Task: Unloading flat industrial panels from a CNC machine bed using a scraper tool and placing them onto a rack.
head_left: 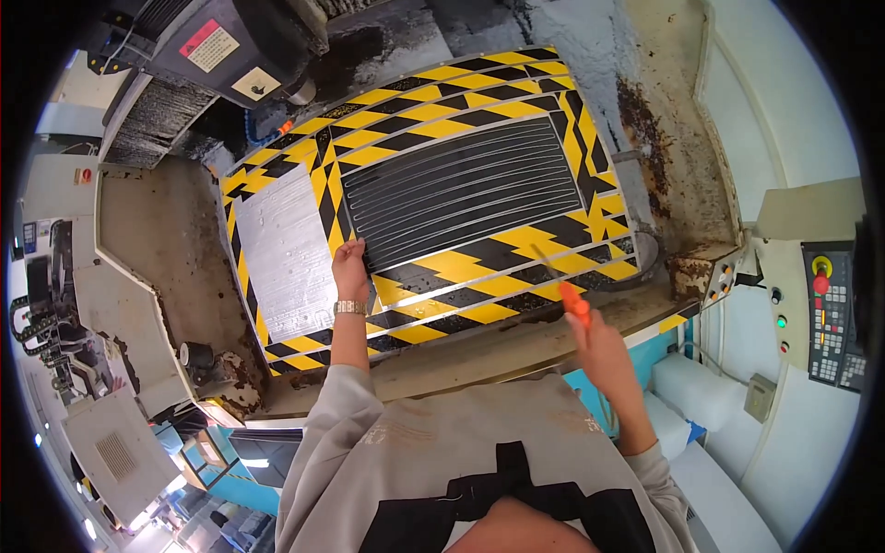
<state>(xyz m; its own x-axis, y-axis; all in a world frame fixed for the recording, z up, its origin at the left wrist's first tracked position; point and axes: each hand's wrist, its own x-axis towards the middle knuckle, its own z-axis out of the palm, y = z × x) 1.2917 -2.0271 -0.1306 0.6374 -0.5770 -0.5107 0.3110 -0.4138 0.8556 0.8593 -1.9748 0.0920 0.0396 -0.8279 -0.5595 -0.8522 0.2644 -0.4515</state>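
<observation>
On the striped board, the left hand, fingers bent, touches the near left corner of the black panel; whether it pinches is hard to tell. Further right, past the near edge, the right hand grips an orange tool. It looks like panel work; the next move needs gentle aim

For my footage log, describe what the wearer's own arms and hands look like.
The left hand and right hand wear no gloves. Light grey-beige sleeves stop short of both wrists. A metallic link-style band, possibly a watch, circles the left wrist; none shows on the right.
</observation>
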